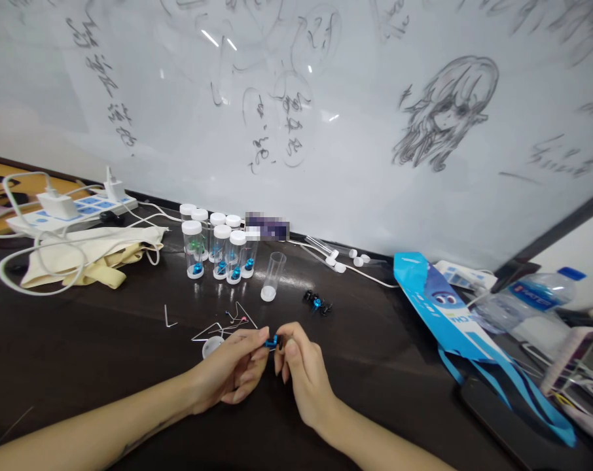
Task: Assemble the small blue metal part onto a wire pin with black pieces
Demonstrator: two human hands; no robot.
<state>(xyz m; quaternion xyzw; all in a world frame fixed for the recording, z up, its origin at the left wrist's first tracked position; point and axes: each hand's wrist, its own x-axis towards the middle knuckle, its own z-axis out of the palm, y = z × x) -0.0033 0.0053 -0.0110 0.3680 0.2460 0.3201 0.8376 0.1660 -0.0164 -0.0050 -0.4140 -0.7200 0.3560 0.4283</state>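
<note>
Between my two hands is a small blue and black metal part. My left hand pinches its blue end, and my right hand pinches the black end. Just behind my left hand lie a white cap and several thin bent wires or hex keys. An uncapped clear tube with a white base stands beyond my hands. To its right sits a small pile of black and blue parts. Several capped clear tubes stand in a group at the back, with blue or green parts inside.
An L-shaped hex key lies at left, near a cream cloth bag and a power strip. White caps and empty tubes lie by the whiteboard. At right are a blue bag, a water bottle and a dark phone-like slab.
</note>
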